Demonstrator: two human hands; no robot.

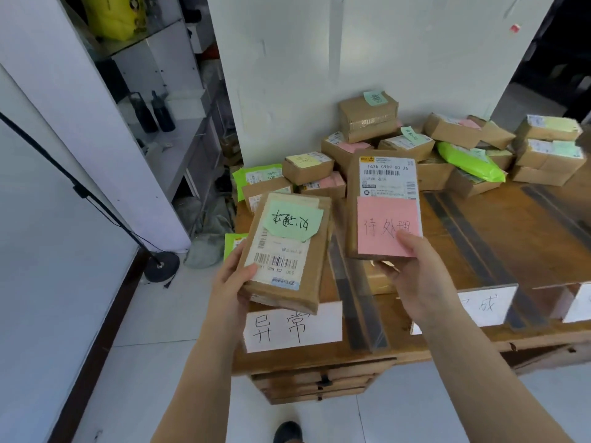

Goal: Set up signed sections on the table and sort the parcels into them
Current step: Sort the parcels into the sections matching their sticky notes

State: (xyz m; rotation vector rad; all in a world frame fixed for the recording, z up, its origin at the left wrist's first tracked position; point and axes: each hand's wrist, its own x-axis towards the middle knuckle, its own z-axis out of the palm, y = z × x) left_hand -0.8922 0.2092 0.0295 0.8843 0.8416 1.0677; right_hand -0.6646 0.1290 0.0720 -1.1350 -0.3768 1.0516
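Observation:
My left hand (231, 282) grips a flat brown parcel with a green sticky note (286, 251), held above the left end of the wooden table (499, 238). My right hand (419, 276) holds a second flat brown parcel with a pink sticky note (382, 193), raised over the table's middle. Below the left parcel, a white paper sign with handwritten characters (292, 327) stands at the table's front edge. A second sign (489, 306) stands partly hidden behind my right wrist. Only the corner of a third sign (577, 303) shows at the far right.
A pile of brown boxes with coloured notes (367, 118) and green bags (467, 163) fills the table's back against the white wall. Dark tape strips (355, 302) divide the tabletop. A lamp stand base (161, 266) sits on the floor at left, near shelves (179, 135).

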